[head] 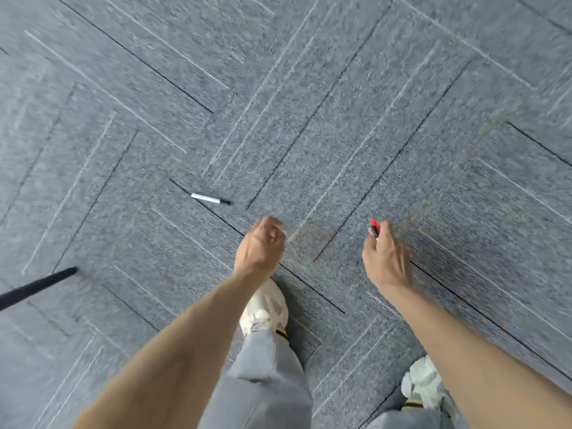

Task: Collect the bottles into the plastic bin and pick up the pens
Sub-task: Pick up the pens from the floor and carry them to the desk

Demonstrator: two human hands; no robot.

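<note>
Grey carpet lined pale and dark, a white black-capped pen, a red-and-black pen.

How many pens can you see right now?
2. A white pen lies on the carpet ahead of the left hand; a red pen is in the right hand, which may hide more.

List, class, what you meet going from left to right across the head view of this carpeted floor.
Black rod → white pen → left hand → right hand, gripping a red pen.
</note>
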